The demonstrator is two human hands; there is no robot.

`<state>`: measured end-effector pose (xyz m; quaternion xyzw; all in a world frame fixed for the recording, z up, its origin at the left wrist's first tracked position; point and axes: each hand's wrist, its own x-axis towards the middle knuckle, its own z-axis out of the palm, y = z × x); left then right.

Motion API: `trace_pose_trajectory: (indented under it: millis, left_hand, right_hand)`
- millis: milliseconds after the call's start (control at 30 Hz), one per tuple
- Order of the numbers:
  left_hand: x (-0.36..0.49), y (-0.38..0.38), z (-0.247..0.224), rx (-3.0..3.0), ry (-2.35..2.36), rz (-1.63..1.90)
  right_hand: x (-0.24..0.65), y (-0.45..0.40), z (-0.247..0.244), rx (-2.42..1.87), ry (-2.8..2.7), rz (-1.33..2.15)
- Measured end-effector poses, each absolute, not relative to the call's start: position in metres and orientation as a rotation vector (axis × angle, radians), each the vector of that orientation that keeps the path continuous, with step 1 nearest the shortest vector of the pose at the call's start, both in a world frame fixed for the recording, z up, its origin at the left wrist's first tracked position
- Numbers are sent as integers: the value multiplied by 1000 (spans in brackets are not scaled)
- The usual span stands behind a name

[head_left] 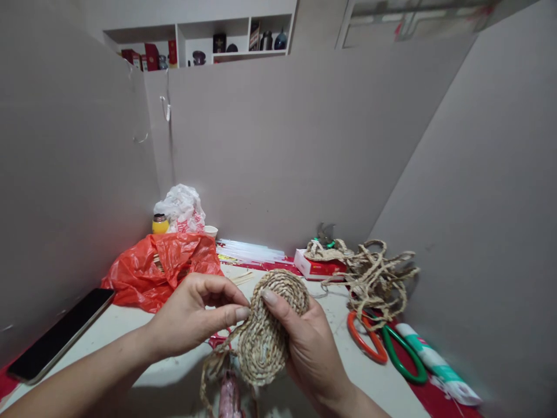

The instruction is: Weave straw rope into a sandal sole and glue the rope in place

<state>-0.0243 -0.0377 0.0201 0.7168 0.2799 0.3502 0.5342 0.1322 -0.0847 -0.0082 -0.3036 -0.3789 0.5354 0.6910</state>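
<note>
Right-hand grip (pixel 311 342) closed on the coiled pad (pixel 264 348), I hold it above the table (pixel 333 310), left hand (pixel 191 319) pinching its left edge. It should be light, bendable, best held across its coils. Left of the pad, a red bag (pixel 137 276); right, a rope heap (pixel 379 278).

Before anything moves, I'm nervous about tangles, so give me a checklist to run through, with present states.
1. Right hand gripping the coiled braid: ok, thumb across its front.
2. Left hand at the coiled braid's left edge: ok.
3. Left-hand pinch on a strand: cannot tell, detail too small.
4. Hanging braid untangled: cannot tell, strands bunch together.
5. Orange handle free of the rope pile: not ok, strands overlap its upper end.
6. Phone apart from the coiled braid: ok, far to the left.
</note>
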Motion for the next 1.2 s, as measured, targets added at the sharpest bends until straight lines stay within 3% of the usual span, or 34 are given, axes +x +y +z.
trace_pose_trajectory:
  millis: [1200]
  left_hand:
    - [-17,-21,5,1419,453,662]
  right_hand:
    - [131,-87,-11,-671,-848,1263]
